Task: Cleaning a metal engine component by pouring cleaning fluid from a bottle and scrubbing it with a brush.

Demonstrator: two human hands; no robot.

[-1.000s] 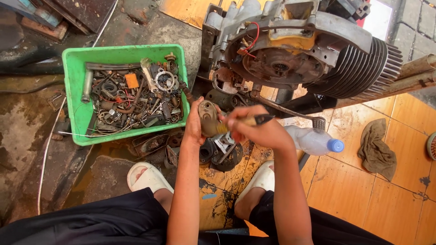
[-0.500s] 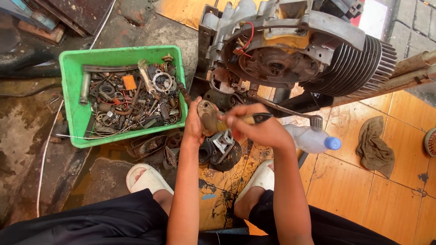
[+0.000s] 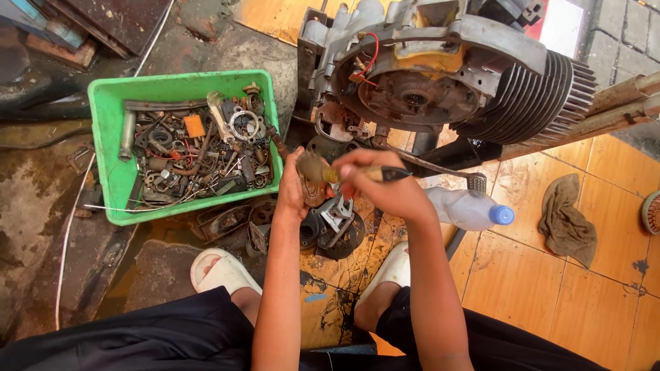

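Note:
My left hand grips a small, grimy brownish metal part held up in front of me. My right hand is closed around a brush with a wooden handle, its tip pressed against that part. Both hands hover just below a stripped motorcycle engine with cooling fins and a red wire. Under the hands, several dark engine pieces lie on the oily floor.
A green plastic tray full of several bolts, rings and springs sits at the left. A plastic bottle with a blue cap lies to the right, a dirty rag beyond it. My feet in white sandals rest on orange tiles.
The hands and the part stay in nearly the same place; the brush shifts slightly against the part. The view has drifted a little.

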